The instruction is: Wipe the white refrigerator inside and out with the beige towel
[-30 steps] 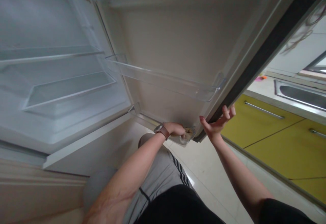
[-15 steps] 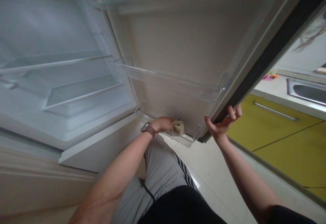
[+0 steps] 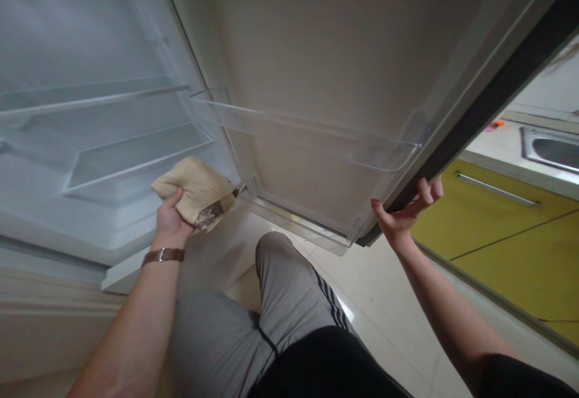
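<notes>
My left hand (image 3: 170,220), with a brown watch on its wrist, is closed on a folded beige cloth (image 3: 198,191) that has a dark stained corner. It holds the cloth up in front of the open fridge's lower shelves (image 3: 131,154), left of the door hinge. My right hand (image 3: 404,214) grips the outer edge of the open fridge door (image 3: 335,54), fingers curled over its dark seal. The lowest clear door bin (image 3: 307,226) lies between my two hands and holds nothing I can see.
A second clear door bin (image 3: 325,145) sits higher on the door. Yellow cabinet fronts (image 3: 506,235) with metal handles and a steel sink (image 3: 549,151) in a pale counter stand to the right. My bent knee in grey trousers (image 3: 280,289) is over a pale tiled floor.
My left hand has lifted the cloth out of the lowest door bin and moved left to the fridge's shelves. My right hand has stayed on the door edge.
</notes>
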{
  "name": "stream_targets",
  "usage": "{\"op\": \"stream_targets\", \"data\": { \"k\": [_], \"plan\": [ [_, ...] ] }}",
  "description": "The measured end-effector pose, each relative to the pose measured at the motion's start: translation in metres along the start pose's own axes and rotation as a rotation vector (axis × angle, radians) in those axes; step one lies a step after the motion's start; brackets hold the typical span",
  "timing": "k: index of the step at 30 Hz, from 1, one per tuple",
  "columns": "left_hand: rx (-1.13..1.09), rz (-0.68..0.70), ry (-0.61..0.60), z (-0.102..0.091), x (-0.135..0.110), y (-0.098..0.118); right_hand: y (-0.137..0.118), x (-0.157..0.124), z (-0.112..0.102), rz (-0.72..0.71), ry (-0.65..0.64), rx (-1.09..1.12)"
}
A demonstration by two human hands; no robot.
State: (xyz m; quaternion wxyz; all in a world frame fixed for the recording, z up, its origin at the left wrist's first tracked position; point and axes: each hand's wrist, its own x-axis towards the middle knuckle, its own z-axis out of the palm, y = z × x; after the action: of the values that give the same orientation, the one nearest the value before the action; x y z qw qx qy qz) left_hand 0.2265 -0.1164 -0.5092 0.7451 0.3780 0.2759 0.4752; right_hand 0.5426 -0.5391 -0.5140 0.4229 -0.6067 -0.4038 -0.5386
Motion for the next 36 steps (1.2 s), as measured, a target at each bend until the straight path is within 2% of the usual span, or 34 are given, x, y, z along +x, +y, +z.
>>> {"op": "stream_targets", "data": {
  "k": [2,4,9,12,17,20,24,26,30,33,36],
  "plan": [
    [0.036,-0.005,0.073,-0.006,0.006,-0.006,0.000,-0.001,-0.001,0.013,0.005,-0.001],
    [0.101,-0.022,0.095,-0.003,0.010,-0.020,-0.001,-0.002,-0.002,0.018,0.007,0.010],
    [0.183,-0.059,-0.070,0.022,0.014,-0.068,-0.004,0.001,-0.004,-0.002,0.019,0.052],
    [0.154,-0.107,-0.076,0.031,0.015,-0.087,-0.001,0.001,-0.004,0.010,0.021,0.058],
    [0.056,-0.301,-0.023,0.018,0.012,-0.109,0.008,-0.004,-0.002,0.092,0.004,-0.020],
    [-0.039,-0.353,-0.001,0.007,0.005,-0.123,0.010,-0.007,-0.002,0.107,0.013,0.010],
    [-0.233,-0.405,0.117,0.002,-0.010,-0.140,0.006,-0.005,-0.003,0.139,-0.004,-0.020],
    [-0.305,-0.482,0.115,0.005,-0.020,-0.148,0.003,-0.004,-0.004,0.112,-0.017,-0.034],
    [-0.410,-0.624,0.053,0.022,-0.049,-0.170,-0.002,-0.002,-0.005,0.078,-0.003,-0.001],
    [-0.444,-0.682,0.070,0.037,-0.074,-0.190,-0.004,-0.003,-0.006,0.106,0.001,-0.001],
    [-0.437,-0.810,0.086,0.048,-0.103,-0.208,-0.006,-0.003,-0.006,0.163,0.012,-0.023]
  ]
}}
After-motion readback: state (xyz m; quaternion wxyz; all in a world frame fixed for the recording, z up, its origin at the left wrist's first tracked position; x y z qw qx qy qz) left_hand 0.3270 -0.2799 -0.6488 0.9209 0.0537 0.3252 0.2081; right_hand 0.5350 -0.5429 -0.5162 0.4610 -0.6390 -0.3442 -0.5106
